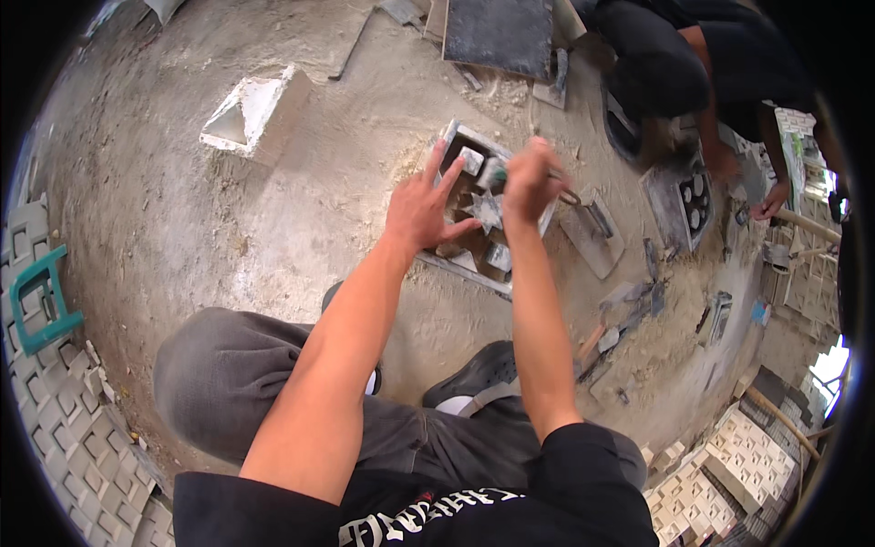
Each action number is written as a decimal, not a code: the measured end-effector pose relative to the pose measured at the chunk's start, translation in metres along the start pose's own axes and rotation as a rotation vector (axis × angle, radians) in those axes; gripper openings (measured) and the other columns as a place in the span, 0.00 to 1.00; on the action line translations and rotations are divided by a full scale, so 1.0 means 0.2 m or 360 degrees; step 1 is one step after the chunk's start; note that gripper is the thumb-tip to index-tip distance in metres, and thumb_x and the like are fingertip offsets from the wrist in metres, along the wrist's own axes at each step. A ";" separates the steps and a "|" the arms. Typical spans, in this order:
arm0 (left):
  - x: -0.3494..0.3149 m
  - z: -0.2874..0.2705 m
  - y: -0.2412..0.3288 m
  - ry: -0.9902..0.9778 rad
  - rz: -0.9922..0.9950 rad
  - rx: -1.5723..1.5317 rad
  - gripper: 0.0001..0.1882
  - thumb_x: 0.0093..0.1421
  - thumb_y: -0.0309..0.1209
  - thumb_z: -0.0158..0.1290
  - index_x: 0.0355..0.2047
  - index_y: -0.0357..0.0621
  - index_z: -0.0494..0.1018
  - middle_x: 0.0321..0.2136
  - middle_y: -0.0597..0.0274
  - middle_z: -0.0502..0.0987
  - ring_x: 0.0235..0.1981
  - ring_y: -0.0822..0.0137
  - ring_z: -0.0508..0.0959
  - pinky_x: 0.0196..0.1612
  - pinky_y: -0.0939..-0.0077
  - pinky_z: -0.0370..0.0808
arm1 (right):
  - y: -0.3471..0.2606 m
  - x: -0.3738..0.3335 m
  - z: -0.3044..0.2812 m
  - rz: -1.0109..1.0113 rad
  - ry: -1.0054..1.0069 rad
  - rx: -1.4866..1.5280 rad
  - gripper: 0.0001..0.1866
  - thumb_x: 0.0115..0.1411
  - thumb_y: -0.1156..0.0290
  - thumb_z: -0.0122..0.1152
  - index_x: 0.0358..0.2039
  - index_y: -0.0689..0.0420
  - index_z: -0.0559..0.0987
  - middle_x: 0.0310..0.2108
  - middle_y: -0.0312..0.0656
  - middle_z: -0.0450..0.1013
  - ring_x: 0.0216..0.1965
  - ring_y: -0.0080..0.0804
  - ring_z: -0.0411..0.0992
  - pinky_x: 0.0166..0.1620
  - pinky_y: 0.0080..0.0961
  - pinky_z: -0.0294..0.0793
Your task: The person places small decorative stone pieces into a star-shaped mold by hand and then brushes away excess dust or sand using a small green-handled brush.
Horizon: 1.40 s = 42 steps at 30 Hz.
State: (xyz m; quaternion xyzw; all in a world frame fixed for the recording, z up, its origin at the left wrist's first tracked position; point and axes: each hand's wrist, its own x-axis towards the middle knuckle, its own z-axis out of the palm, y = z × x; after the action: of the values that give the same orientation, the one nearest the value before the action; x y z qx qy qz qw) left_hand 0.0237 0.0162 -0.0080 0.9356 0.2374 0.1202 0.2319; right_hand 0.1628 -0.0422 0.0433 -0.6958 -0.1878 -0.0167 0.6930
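A rectangular grey mould (492, 290) lies on the dusty ground before me, with a star-shaped block (488, 212) in its middle and squarish blocks (499, 256) around it. My left hand (421, 211) is spread over the mould's left side, its fingers apart and holding nothing. Over the right side of the mould, my right hand (534, 182) is closed round a brush-like tool (493, 174) with a pale and green end. Motion blurs this hand and hides the tool's exact kind.
A flat trowel-like plate (592, 235) lies right of the mould. Another person's hand (723, 162) is by a second mould (670, 208). A hollow white block (260, 111) stands at far left, a dark board (497, 36) at the back. Stacked patterned blocks (77, 456) and a green stool (44, 301) line the left edge.
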 end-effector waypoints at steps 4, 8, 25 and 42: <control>-0.05 -0.02 -0.05 -0.0002 -0.0019 0.0002 0.52 0.42 0.65 0.59 0.63 0.53 0.59 0.66 0.46 0.52 0.38 0.51 0.78 0.42 0.61 0.74 | -0.06 0.04 0.01 0.0247 -0.0206 0.0415 0.24 0.62 0.70 0.50 0.08 0.54 0.63 0.08 0.33 0.61 0.10 0.20 0.56 0.18 0.22 0.55; -0.02 -0.01 -0.01 0.0012 0.0017 -0.0045 0.51 0.43 0.65 0.59 0.63 0.53 0.60 0.66 0.47 0.52 0.38 0.51 0.78 0.42 0.61 0.74 | -0.10 0.07 -0.06 0.0156 -0.0010 0.0468 0.22 0.62 0.71 0.51 0.10 0.57 0.63 0.09 0.32 0.61 0.12 0.18 0.57 0.18 0.21 0.55; -0.03 -0.01 -0.05 0.0016 -0.0030 -0.0017 0.51 0.43 0.66 0.58 0.63 0.54 0.60 0.66 0.46 0.52 0.39 0.51 0.78 0.43 0.61 0.74 | -0.14 0.10 0.01 0.0260 -0.0258 0.0592 0.21 0.60 0.73 0.53 0.10 0.55 0.65 0.09 0.30 0.59 0.12 0.15 0.57 0.17 0.19 0.54; 0.00 0.00 0.01 -0.0042 0.0039 -0.0049 0.53 0.44 0.64 0.59 0.65 0.53 0.56 0.65 0.42 0.52 0.46 0.45 0.76 0.41 0.60 0.77 | 0.03 0.25 -0.14 0.0144 -0.1149 0.0452 0.22 0.61 0.74 0.50 0.10 0.60 0.62 0.10 0.29 0.58 0.13 0.14 0.52 0.17 0.20 0.48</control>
State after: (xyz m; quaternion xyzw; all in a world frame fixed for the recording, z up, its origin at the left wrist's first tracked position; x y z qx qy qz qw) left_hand 0.0244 0.0139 -0.0074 0.9363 0.2210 0.1143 0.2479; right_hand 0.2185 -0.0574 0.0529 -0.5617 -0.3892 0.2860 0.6717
